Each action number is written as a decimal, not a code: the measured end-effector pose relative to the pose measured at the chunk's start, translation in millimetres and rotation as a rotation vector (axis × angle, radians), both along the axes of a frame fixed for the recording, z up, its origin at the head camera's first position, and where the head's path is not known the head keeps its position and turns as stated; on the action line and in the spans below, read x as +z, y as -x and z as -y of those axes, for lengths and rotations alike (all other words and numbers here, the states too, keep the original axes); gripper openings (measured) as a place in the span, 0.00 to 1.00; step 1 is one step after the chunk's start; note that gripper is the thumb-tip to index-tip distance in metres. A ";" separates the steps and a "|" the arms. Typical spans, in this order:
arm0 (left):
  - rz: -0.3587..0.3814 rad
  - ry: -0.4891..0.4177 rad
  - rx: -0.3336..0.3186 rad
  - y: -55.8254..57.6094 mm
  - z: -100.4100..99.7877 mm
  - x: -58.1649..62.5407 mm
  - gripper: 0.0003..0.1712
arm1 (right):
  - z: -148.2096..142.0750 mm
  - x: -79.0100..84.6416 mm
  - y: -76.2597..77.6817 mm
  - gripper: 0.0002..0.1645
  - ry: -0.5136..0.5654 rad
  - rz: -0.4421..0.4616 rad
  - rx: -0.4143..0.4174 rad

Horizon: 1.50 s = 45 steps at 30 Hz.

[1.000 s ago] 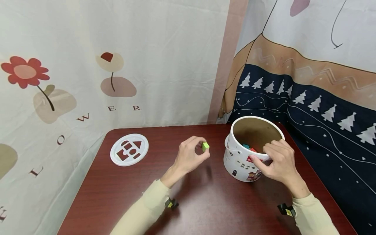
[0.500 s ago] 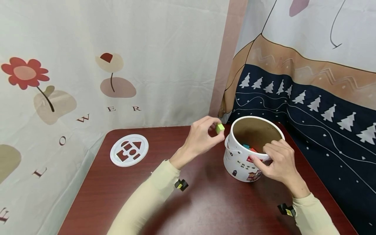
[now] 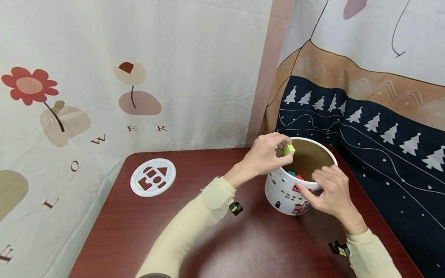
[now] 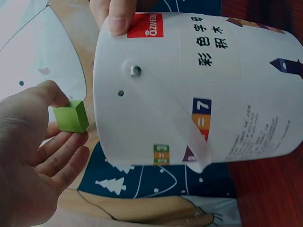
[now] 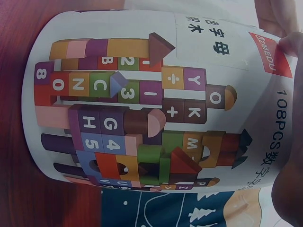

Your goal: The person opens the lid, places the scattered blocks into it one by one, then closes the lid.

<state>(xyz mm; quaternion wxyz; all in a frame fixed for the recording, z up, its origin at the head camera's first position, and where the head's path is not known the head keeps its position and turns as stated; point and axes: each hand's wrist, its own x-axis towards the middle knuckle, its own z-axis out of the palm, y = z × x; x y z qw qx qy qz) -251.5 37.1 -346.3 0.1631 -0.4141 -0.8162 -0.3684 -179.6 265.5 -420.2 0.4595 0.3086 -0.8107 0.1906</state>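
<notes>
Between thumb and fingers, my left hand (image 3: pixel 265 154) pinches a small lime-green block (image 3: pixel 289 149) over the left rim of a white bucket (image 3: pixel 286 195). The left wrist view shows the same green block (image 4: pixel 72 117) just outside the bucket's mouth, with the lower fingers spread. My right hand (image 3: pixel 330 189) grips the bucket's near right rim, thumb outside and fingers over the edge. Inside the bucket lie a teal block (image 3: pixel 291 173) and a red block (image 3: pixel 299 177), partly hidden by the wall. Printed toy-block pictures cover the bucket wall (image 5: pixel 118 28) in the right wrist view.
A round white lid (image 3: pixel 153 160) with shape cut-outs lies at the left of the dark red table (image 3: pixel 139 231). Behind the table hangs a pale printed curtain (image 3: pixel 201 77); a navy tree-patterned cloth (image 3: pixel 389 177) runs along the right side.
My left hand has moved right and upward with the green block, from over the table to over the bucket's rim. The right hand and bucket have stayed in place.
</notes>
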 end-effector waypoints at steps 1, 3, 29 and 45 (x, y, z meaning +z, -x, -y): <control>0.002 0.010 -0.006 -0.1 -3.6 0.4 0.13 | 0.0 0.2 0.1 0.34 0.000 -0.001 0.000; 0.009 0.033 -0.018 -0.1 -10.4 0.9 0.13 | -0.3 0.3 0.2 0.34 0.002 -0.003 0.002; -0.043 0.248 0.002 -2.7 -37.7 -1.8 0.38 | 1.7 -0.3 1.8 0.34 0.006 -0.036 0.020; -0.064 0.343 0.100 -5.3 -11.2 -12.6 0.47 | 4.7 6.4 -1.3 0.33 0.002 -0.033 0.029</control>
